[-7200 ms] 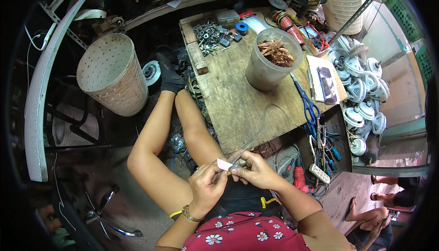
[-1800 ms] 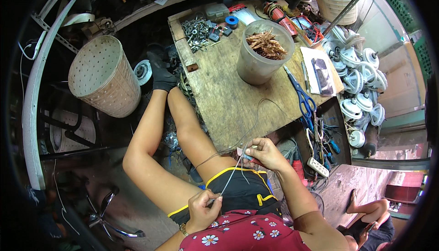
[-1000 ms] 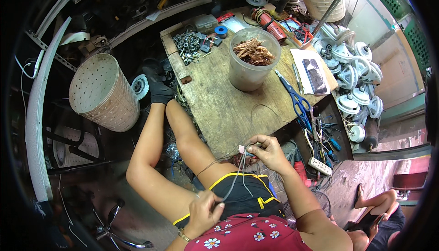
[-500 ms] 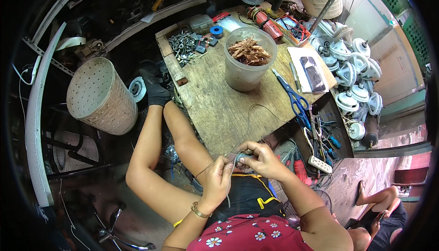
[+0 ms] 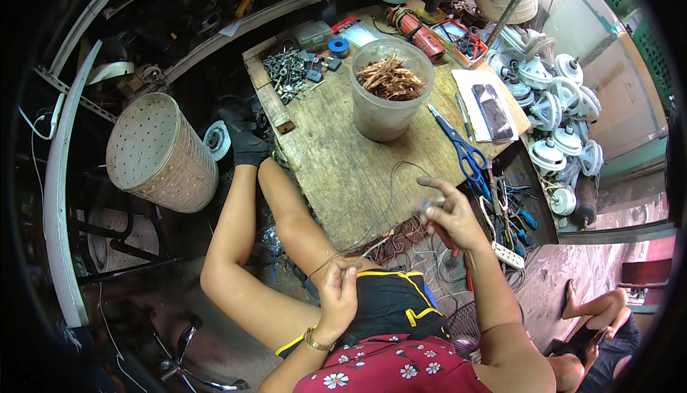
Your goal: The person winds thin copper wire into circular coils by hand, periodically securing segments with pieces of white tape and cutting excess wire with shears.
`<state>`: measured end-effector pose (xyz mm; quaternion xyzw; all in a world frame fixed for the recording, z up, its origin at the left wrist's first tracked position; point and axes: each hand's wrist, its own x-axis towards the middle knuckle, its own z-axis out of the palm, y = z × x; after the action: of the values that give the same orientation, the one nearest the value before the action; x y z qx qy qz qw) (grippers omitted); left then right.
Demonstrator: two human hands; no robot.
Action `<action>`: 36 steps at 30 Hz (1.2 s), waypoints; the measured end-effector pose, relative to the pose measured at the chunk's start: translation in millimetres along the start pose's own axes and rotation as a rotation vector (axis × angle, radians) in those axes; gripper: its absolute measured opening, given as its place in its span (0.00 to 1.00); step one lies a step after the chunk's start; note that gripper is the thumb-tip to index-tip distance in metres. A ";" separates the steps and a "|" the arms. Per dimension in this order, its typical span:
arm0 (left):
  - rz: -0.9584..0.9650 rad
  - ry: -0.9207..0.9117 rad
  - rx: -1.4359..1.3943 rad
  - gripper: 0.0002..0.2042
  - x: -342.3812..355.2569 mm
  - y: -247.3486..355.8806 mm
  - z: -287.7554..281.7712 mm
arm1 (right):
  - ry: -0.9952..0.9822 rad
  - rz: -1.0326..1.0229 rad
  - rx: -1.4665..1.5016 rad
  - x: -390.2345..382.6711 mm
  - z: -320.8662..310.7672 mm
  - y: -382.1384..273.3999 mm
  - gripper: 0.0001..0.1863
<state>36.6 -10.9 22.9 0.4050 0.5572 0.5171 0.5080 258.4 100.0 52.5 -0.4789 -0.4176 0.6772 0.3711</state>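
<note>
My left hand (image 5: pixel 338 294) is closed over my lap, pinching the near end of a thin wire (image 5: pixel 386 210). The wire loops up over the wooden table (image 5: pixel 343 171) and comes back to my right hand (image 5: pixel 447 212). That hand, blurred, is raised at the table's near right corner with fingers pinched on a small object and the wire's other end. A tangle of reddish copper wire (image 5: pixel 401 239) lies at the table edge just below it.
A clear plastic tub of copper scraps (image 5: pixel 390 89) stands mid-table, blue scissors (image 5: pixel 461 149) to its right, and a pile of nuts and bolts (image 5: pixel 286 71) at the far left. A perforated drum (image 5: pixel 161 153) sits on the floor left. Another person's legs (image 5: pixel 594 321) show lower right.
Half a second ago both hands were together at the table edge. Now they have drawn apart, left toward my lap, right up and to the right, stretching the wire.
</note>
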 end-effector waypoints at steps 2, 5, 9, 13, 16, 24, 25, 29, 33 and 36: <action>-0.054 0.001 0.024 0.06 8.7 -7.9 -0.8 | 0.024 -0.016 -0.132 4.6 6.1 5.1 0.24; -0.094 -0.054 -0.026 0.07 15.3 -6.3 -0.5 | 0.188 -0.261 -0.594 32.0 -5.1 16.8 0.26; -0.167 -0.079 -0.082 0.05 13.9 -1.5 5.9 | 0.340 -0.406 -1.083 71.7 -25.0 28.7 0.26; -0.091 -0.063 -0.069 0.06 15.3 -1.0 5.4 | 0.356 -0.625 -1.202 71.7 -5.9 26.2 0.21; -0.137 -0.059 -0.117 0.06 16.2 0.3 1.5 | 0.110 -0.620 -0.822 51.4 3.5 18.6 0.16; -0.269 -0.157 -0.061 0.06 20.9 2.3 -1.5 | -0.244 -0.055 -0.191 14.9 23.2 27.0 0.09; -0.203 -0.201 -0.004 0.07 22.9 1.4 -2.9 | -0.218 -0.084 -0.152 11.3 29.2 19.9 0.07; -0.010 -0.272 0.086 0.17 36.5 -2.6 -9.3 | -0.213 -0.363 -0.461 9.2 37.3 5.1 0.06; 0.034 -0.203 0.000 0.26 44.7 6.1 -11.1 | -0.173 -0.455 -0.695 2.9 43.0 -10.0 0.07; 0.188 -0.189 0.177 0.24 58.7 17.0 -8.6 | -0.120 -0.499 -0.766 -0.5 44.6 -9.6 0.08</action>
<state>17.7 47.3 30.6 0.5455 0.5097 0.4710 0.4699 216.8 93.8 70.1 -0.4264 -0.7610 0.3906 0.2942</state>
